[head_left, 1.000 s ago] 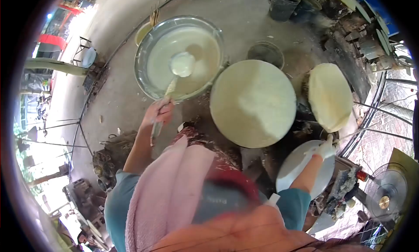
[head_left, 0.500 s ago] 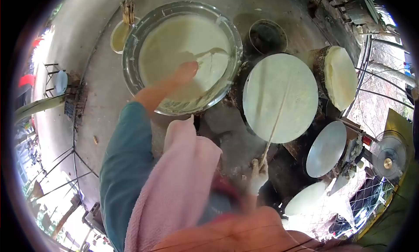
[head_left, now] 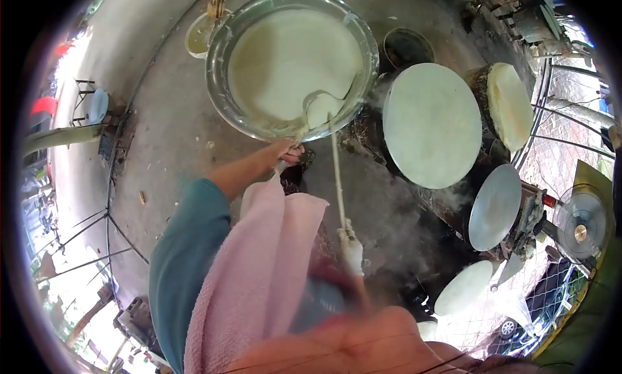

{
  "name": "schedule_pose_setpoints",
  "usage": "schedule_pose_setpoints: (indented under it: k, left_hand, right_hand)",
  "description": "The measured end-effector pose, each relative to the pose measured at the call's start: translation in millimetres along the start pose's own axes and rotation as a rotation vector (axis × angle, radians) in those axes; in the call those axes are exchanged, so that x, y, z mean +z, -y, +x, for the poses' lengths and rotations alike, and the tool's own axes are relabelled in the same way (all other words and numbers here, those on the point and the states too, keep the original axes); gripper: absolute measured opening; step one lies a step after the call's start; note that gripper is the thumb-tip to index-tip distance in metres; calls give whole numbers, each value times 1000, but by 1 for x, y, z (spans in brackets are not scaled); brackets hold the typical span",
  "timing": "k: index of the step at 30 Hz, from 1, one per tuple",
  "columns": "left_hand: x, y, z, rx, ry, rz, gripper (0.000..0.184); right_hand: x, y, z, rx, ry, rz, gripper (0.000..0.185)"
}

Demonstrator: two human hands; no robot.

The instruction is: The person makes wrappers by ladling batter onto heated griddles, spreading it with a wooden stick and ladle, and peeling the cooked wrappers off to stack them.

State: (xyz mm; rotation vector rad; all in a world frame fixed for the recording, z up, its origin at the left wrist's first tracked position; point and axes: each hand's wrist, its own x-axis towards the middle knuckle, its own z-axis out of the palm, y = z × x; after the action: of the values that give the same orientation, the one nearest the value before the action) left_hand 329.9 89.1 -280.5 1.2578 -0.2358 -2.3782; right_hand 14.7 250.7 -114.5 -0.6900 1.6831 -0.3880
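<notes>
My left hand [head_left: 291,153] is closed round the handle of a ladle [head_left: 322,109], whose bowl lies in the pale batter at the near right edge of a wide metal basin [head_left: 222,82]. In my gloved right hand [head_left: 352,249] is a thin stick [head_left: 337,173], its far tip at the basin's near rim beside the ladle. To the right of the basin stands a round steamer top [head_left: 433,126] with a smooth pale surface, and steam drifts below it. A pink towel [head_left: 253,264] hangs in front of my body.
A domed pale sheet [head_left: 510,107] covers a drum at the right. Below it are a round metal lid [head_left: 495,207] and a pale disc [head_left: 463,288]. A fan [head_left: 580,233] stands far right, a dark pot [head_left: 408,48] behind the steamer, and a small bowl [head_left: 196,37] beside the basin.
My left hand has drawn back from over the basin to its near rim with the ladle. The stick has swung left from over the steamer top to the basin. The view has shifted slightly.
</notes>
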Motion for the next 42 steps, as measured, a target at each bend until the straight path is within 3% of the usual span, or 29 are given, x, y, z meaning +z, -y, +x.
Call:
schedule_pose_setpoints:
  k: [2, 3, 5, 7, 10, 12, 14, 17, 20, 21, 24, 25, 27, 29, 32, 33, 36, 42]
  left_hand:
    - [36, 22, -23, 134, 158, -336, 32]
    - [51, 30, -32, 203, 243, -501, 32]
    - [73, 39, -49, 260, 406, -688, 32]
    - [94, 36, -81, 264, 477, -838, 30]
    - [126, 10, -152, 312, 530, -772, 28]
    - [145, -12, -200, 395, 619, -611, 30]
    - [168, -36, -254, 509, 608, -522, 32]
    - [157, -74, -267, 731, 540, -267, 34]
    - [152, -116, -260, 687, 386, -346, 34]
    - [150, -131, -254, 626, 434, -462, 29]
    - [165, -154, -252, 709, 98, -201, 25]
    - [169, -147, -250, 816, 27, 176, 25]
    - [202, -117, -248, 943, -346, 375, 29]
    - [223, -112, -256, 889, -378, 606, 30]
    - [253, -123, -237, 634, -44, 530, 31]
    - [263, -126, -224, 515, 51, 480, 32]
    - [288, -118, -152, 277, 339, 498, 33]
    - [418, -53, -35, -217, 667, 266, 28]
  right_hand:
    - [5, -15, -15, -18, 75, -67, 48]
    - [3, -57, -4, -134, 114, -163, 48]
    - [-4, -75, -14, -234, 142, -286, 43]
    - [-15, -96, -19, -489, 176, -219, 41]
    - [-33, -93, -45, -619, 122, -17, 40]
    - [-42, -64, -77, -488, 88, 264, 44]
    - [-56, -43, -103, -509, 24, 320, 49]
    - [-62, -84, -64, -573, -121, 600, 53]
    - [-71, -79, -57, -559, -142, 724, 53]
    - [-72, -80, -53, -560, -173, 754, 52]
    - [-79, -94, -39, -544, -250, 760, 50]
    - [-82, -99, -36, -535, -292, 754, 49]
    - [-88, -104, -30, -507, -347, 741, 47]
    - [-97, -111, -32, -447, -383, 720, 46]
    - [-104, -88, -50, -496, -501, 700, 44]
    - [-109, -97, -41, -438, -485, 871, 43]
    - [-130, -104, -42, -461, -559, 893, 45]
    - [-195, -179, -46, -404, -835, 953, 43]
